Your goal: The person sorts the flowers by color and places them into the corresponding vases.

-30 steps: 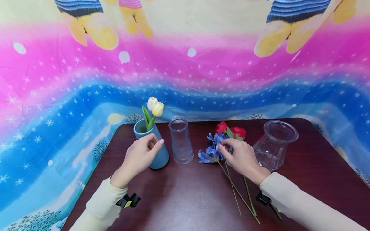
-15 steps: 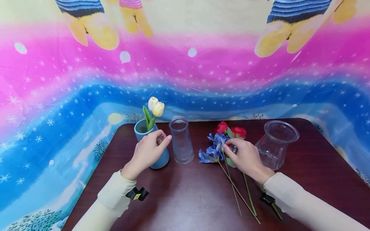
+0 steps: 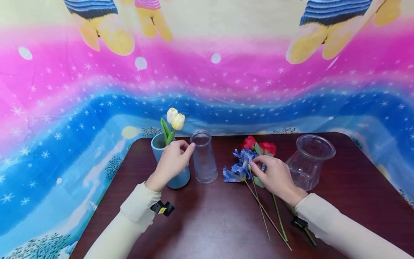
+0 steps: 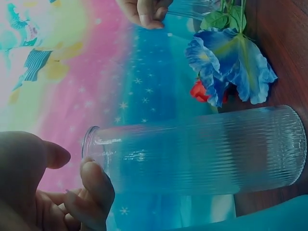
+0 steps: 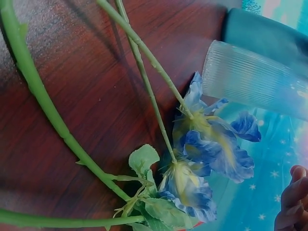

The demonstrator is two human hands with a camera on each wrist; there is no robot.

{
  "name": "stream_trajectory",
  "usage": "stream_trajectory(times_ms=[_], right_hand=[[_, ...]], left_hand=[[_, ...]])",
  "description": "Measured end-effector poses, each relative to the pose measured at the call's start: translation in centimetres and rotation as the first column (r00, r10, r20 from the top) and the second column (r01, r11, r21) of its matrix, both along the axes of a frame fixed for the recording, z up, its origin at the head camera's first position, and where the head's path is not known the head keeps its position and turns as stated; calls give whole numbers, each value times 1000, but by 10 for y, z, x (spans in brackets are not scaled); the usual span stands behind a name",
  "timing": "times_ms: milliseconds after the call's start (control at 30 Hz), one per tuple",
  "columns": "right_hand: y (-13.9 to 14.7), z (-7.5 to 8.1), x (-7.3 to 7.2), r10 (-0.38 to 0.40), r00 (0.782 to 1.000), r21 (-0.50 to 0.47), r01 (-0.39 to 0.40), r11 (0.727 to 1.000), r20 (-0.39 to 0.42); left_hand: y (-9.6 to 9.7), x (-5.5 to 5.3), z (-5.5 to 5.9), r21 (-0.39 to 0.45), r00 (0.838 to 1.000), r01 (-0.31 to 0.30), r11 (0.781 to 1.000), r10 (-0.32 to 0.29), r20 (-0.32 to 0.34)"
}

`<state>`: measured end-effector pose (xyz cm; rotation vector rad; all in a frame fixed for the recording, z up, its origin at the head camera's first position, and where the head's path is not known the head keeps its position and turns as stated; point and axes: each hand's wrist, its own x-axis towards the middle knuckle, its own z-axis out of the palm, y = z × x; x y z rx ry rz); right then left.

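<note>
My left hand [image 3: 173, 160] hovers in front of the blue-grey vase [image 3: 179, 178], its fingertips right at the rim of a slim clear ribbed glass vase [image 3: 206, 162]. In the left wrist view, thumb and index finger stand apart beside that rim, with nothing between them. Two white tulips [image 3: 176, 118] stand in the blue-grey vase. Over the blue flowers [image 3: 237, 171] on the table is my right hand [image 3: 275, 174], fingers loosely bent and holding nothing. The right wrist view shows its fingers [image 5: 293, 197] apart from the blue petals [image 5: 226, 154]. Red roses [image 3: 267, 148] lie behind the blue flowers.
A wider clear glass vase [image 3: 305, 169] with a flared rim stands to the right of the flowers. Long green stems [image 3: 279, 219] reach toward the front of the dark wooden table [image 3: 207, 219]. A colourful printed cloth [image 3: 210, 82] hangs behind the table.
My left hand has moved right and slightly up, from the blue-grey vase to the slim glass vase's rim. My right hand shifted slightly right, staying above the blue flowers.
</note>
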<state>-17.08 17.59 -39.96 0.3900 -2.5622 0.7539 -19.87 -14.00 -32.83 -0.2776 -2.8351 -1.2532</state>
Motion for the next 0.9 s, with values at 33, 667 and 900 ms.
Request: stream_trajectory(times_ms=[33,667,900], right_hand=[[0,0,0,0,1000,-1,0,1000,-2],[0,-4,-2,0,1000,-16,0,1000,-2],[1,-6,-3,-7,1000,-27,8,1000,30]], left_hand=[[1,-1,0,2,1000,0,1000,0,-3],[15,-9,0,-11,999,-40,999,39,-33],[19,-10,-3,23,998,-32,999,33,-44]])
